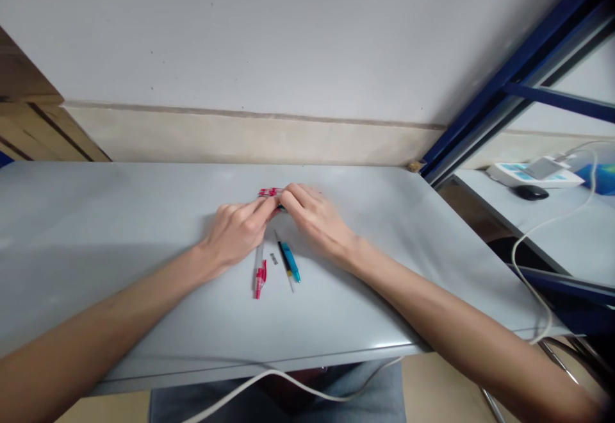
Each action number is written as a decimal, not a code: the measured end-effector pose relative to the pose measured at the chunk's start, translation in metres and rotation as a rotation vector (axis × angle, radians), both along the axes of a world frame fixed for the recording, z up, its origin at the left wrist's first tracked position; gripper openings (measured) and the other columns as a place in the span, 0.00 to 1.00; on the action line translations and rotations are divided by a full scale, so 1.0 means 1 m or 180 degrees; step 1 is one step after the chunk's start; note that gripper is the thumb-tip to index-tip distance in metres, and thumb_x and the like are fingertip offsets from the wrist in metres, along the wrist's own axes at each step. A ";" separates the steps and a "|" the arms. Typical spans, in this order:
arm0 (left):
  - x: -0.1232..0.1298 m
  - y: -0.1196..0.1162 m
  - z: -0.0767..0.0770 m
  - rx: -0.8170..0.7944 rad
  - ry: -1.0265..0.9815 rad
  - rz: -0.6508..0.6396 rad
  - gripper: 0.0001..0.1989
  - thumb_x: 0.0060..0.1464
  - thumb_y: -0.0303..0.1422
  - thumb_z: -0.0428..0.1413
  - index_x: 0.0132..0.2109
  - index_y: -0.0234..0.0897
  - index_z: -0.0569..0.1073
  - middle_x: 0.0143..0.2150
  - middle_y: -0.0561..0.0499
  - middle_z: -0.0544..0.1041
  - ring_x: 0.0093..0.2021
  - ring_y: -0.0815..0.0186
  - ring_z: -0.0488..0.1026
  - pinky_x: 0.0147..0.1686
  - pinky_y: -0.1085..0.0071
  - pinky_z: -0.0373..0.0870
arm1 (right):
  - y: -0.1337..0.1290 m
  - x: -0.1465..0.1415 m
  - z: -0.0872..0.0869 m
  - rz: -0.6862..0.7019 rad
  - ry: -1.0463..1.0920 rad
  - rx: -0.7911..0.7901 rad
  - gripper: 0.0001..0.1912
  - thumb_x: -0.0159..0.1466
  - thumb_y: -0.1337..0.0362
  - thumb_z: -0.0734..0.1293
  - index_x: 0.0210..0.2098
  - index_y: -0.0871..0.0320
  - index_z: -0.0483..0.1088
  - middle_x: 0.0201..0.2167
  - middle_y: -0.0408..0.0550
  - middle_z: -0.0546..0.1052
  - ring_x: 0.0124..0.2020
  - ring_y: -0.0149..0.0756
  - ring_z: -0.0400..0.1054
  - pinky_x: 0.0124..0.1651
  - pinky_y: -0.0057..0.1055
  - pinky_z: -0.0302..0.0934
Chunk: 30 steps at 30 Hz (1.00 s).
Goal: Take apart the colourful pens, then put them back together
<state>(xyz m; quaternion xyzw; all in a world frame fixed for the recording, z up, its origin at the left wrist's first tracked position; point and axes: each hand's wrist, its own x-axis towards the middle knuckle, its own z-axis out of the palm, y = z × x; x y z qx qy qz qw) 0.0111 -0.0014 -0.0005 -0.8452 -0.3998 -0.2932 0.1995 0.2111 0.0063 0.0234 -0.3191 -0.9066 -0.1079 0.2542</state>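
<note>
My left hand and my right hand meet over the table, both closed with fingertips pinched together. Between them shows a sliver of something dark and greenish, mostly hidden by the fingers. Just behind the fingertips lie several red-and-clear pens, partly covered by my right hand. Below my left hand rests a clear pen barrel with a red clip and tip. Beside it are a small metal spring, a thin dark ink refill and a blue pen part.
The grey table runs back to a tiled wall. At right, past a blue metal frame, a white device and black mouse sit on another surface. A white cable crosses the table's right edge; another passes over my lap.
</note>
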 end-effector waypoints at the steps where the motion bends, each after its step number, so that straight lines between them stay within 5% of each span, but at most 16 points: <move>1: -0.001 0.001 0.001 0.0003 -0.0023 -0.0021 0.12 0.68 0.25 0.48 0.40 0.37 0.75 0.29 0.50 0.79 0.26 0.65 0.74 0.26 0.68 0.55 | -0.002 -0.001 0.001 -0.0014 -0.0005 -0.0103 0.13 0.75 0.72 0.53 0.42 0.59 0.67 0.38 0.52 0.72 0.35 0.39 0.60 0.40 0.35 0.58; 7: -0.003 0.002 0.005 -0.0344 -0.0022 0.0136 0.15 0.67 0.25 0.45 0.37 0.37 0.74 0.28 0.47 0.78 0.29 0.62 0.75 0.28 0.68 0.57 | -0.010 -0.004 0.001 -0.0171 -0.0307 -0.0027 0.13 0.72 0.78 0.55 0.40 0.61 0.69 0.37 0.53 0.72 0.36 0.41 0.61 0.42 0.37 0.59; 14: 0.006 -0.005 0.004 -0.0709 0.0125 0.0345 0.13 0.69 0.35 0.48 0.42 0.38 0.76 0.31 0.48 0.81 0.27 0.60 0.76 0.25 0.66 0.52 | -0.009 -0.004 -0.003 -0.0188 0.0153 -0.0140 0.14 0.70 0.79 0.54 0.42 0.60 0.67 0.38 0.53 0.71 0.36 0.40 0.57 0.40 0.35 0.57; 19: 0.002 -0.004 0.009 -0.0575 0.0190 0.0367 0.12 0.64 0.24 0.48 0.43 0.36 0.76 0.37 0.45 0.81 0.37 0.57 0.78 0.31 0.65 0.62 | -0.011 -0.002 -0.002 -0.0150 0.0193 -0.0426 0.17 0.69 0.80 0.52 0.46 0.59 0.65 0.41 0.53 0.69 0.39 0.40 0.58 0.43 0.35 0.58; 23: -0.001 -0.003 0.008 -0.0436 0.0296 0.0156 0.15 0.62 0.21 0.47 0.47 0.35 0.75 0.40 0.44 0.79 0.42 0.57 0.75 0.38 0.64 0.66 | -0.008 -0.002 -0.008 -0.0127 0.0215 -0.0615 0.10 0.74 0.74 0.55 0.44 0.59 0.66 0.41 0.52 0.69 0.41 0.40 0.60 0.46 0.36 0.59; 30: -0.021 0.004 0.005 -0.0817 -0.0327 0.0217 0.12 0.68 0.31 0.46 0.38 0.39 0.73 0.35 0.49 0.76 0.36 0.63 0.71 0.33 0.68 0.60 | 0.006 0.023 -0.004 -0.0308 0.0956 -0.0865 0.11 0.74 0.69 0.58 0.37 0.58 0.69 0.37 0.49 0.71 0.37 0.38 0.64 0.41 0.34 0.59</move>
